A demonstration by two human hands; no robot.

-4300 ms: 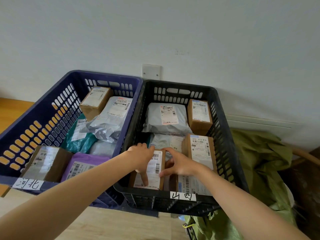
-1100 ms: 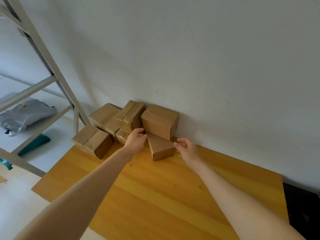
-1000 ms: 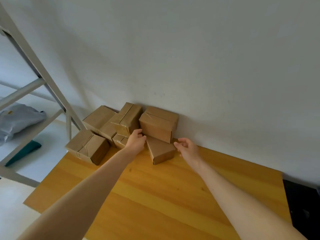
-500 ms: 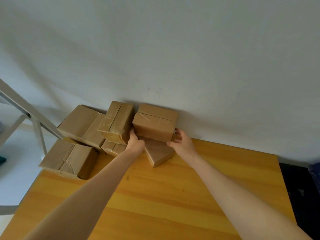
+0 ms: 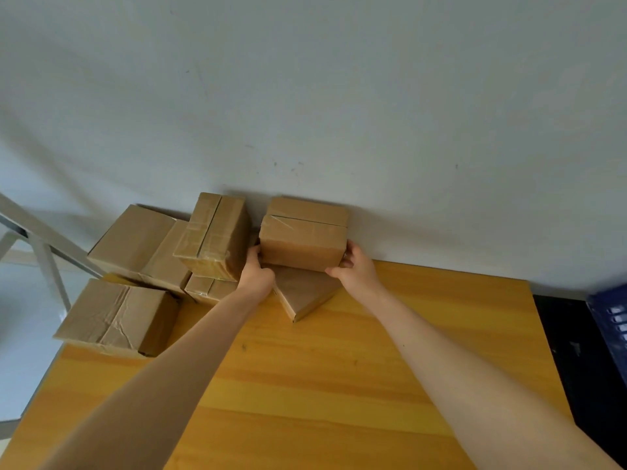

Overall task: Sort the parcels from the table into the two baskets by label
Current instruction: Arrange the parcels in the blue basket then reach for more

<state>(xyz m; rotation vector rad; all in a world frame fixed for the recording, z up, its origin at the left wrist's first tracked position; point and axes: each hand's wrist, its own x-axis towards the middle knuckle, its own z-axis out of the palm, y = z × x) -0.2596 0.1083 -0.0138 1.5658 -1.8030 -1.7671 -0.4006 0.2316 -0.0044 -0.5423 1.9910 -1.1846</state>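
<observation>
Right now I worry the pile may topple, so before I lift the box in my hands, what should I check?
1. Grip: the left hand holds the left end of the held box, the right hand its right end: ok.
2. Support: it lies on a flat box, which might shift as it lifts: cannot tell.
3. Neighbour: the taped box stands close on the left; touching or not: cannot tell.
4. Label: none on the faces that show: not ok.
5. Baskets: only an edge of a blue basket shows at the right: cannot tell.
</observation>
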